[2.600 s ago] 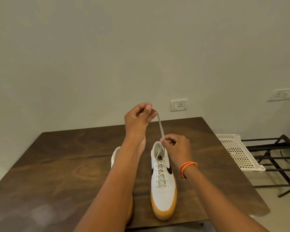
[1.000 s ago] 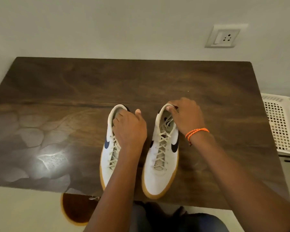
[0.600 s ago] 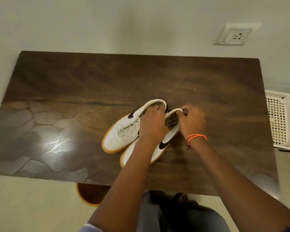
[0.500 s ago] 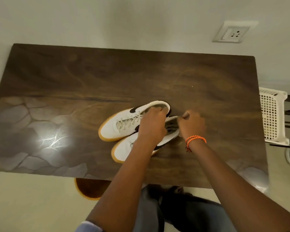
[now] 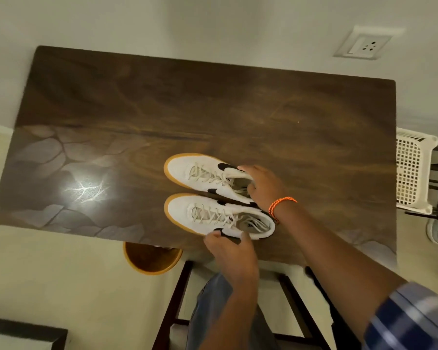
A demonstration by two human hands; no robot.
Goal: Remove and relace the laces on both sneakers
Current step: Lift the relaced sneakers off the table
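Head view, left grip (image 5: 229,251) grasping near sneaker (image 5: 213,215), right grip (image 5: 263,184) grasping far sneaker (image 5: 202,174), basket (image 5: 412,173) beside table (image 5: 263,102).

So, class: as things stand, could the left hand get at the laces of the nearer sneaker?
Probably yes. The left hand already grips the side of the nearer sneaker, and its laces lie uncovered just past the fingers, with nothing over them.

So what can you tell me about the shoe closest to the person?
The near sneaker is white, seemingly leather, with a tan gum sole and dark side marks. It lies upright on the wooden table, toe pointing left, beside the far sneaker. Cream laces are threaded up it, ends tucked inside the opening. The left hand grips its near side by the heel.
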